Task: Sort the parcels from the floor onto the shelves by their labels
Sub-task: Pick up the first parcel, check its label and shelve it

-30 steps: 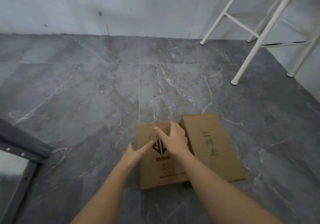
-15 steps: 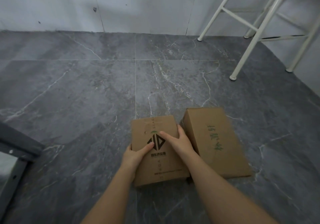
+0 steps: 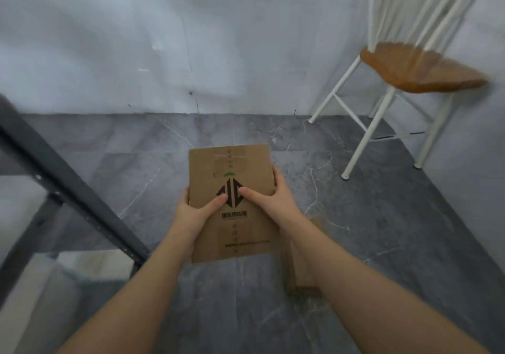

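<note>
A brown cardboard parcel (image 3: 232, 168) with a dark diamond logo and printed text is held up off the floor in front of me. My left hand (image 3: 195, 211) grips its left edge with the thumb across the logo. My right hand (image 3: 269, 202) grips the right edge, thumb on top as well. A second cardboard parcel (image 3: 303, 269) lies on the grey floor below, mostly hidden behind my right forearm. No label on the held parcel is readable from here.
A dark metal shelf frame (image 3: 68, 187) runs diagonally along the left. A white-legged chair with a wooden seat (image 3: 415, 66) stands at the right against the white wall. Grey marble floor tiles (image 3: 382, 230) lie all around.
Both hands closed on the logo parcel and lifted it off the floor. The view tilted up, bringing the chair seat and shelf frame into sight; the second parcel stayed on the floor.
</note>
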Demonstrator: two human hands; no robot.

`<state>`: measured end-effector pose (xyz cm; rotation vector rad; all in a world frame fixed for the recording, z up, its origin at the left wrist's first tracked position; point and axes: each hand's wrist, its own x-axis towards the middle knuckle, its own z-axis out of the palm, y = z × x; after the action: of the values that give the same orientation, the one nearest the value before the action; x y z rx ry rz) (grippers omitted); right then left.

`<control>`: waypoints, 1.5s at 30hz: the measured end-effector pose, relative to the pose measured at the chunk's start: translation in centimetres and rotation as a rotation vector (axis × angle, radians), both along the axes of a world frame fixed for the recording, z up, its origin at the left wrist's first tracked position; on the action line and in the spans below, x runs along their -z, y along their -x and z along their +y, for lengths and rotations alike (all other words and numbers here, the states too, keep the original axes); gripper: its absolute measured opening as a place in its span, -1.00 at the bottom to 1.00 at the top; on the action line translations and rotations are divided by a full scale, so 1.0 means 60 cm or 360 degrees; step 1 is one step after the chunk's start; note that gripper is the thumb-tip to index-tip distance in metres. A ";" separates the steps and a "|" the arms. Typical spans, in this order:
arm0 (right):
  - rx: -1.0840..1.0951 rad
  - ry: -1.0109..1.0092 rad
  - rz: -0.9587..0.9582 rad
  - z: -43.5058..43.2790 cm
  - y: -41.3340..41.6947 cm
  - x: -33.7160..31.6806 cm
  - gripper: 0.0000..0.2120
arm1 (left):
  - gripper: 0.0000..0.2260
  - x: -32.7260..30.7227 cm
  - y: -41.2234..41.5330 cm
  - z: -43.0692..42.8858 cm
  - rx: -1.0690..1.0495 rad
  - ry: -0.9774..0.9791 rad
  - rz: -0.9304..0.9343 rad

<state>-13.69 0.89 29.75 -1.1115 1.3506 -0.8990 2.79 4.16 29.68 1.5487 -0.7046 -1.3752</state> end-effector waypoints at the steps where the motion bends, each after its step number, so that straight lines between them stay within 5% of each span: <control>1: -0.0032 0.0011 -0.0029 0.008 -0.001 -0.074 -0.08 | -0.28 -0.078 -0.008 0.009 0.0009 0.0051 -0.0032; 7: -0.0153 0.0134 -0.0289 0.039 0.004 -0.524 -0.15 | -0.43 -0.546 -0.025 0.043 0.0117 0.0432 -0.0144; 11: -0.0131 0.0415 -0.0362 0.054 0.019 -0.804 -0.21 | -0.31 -0.821 -0.014 0.056 0.0189 0.0662 -0.0187; 15: -0.0047 0.0610 -0.0399 0.092 0.042 -1.007 -0.27 | -0.27 -1.022 0.012 0.083 0.0254 0.0786 -0.0201; 18: 0.0077 0.0741 -0.0329 0.121 0.054 -1.102 -0.12 | -0.19 -1.120 0.046 0.104 0.0060 0.0957 -0.0607; 22: 0.0398 0.1009 0.0047 0.152 0.047 -1.172 0.07 | -0.10 -1.226 0.138 0.140 -0.0313 0.1335 -0.1095; 26: 0.0538 0.1183 0.0523 0.181 0.026 -1.205 -0.06 | 0.09 -1.286 0.218 0.147 -0.0160 0.1084 -0.0982; 30: 0.0629 0.1307 0.0676 0.192 0.038 -1.215 -0.09 | 0.06 -1.293 0.225 0.139 -0.0234 0.1201 -0.0894; 37: 0.0328 0.1562 0.0366 0.197 0.086 -1.245 -0.16 | -0.15 -1.306 0.180 0.107 -0.0213 0.1470 -0.0431; 43: 0.0231 0.1380 -0.0275 0.199 0.140 -1.305 -0.77 | -0.33 -1.330 0.144 0.114 0.0170 0.1549 -0.0013; 45: 0.0250 0.1325 -0.0337 0.187 0.162 -1.323 -0.78 | -0.39 -1.329 0.128 0.112 0.0266 0.1600 0.0054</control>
<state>-23.42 12.10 109.11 -1.4746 0.8937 -1.7306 -4.87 10.90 109.41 0.6691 -1.2681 -0.8967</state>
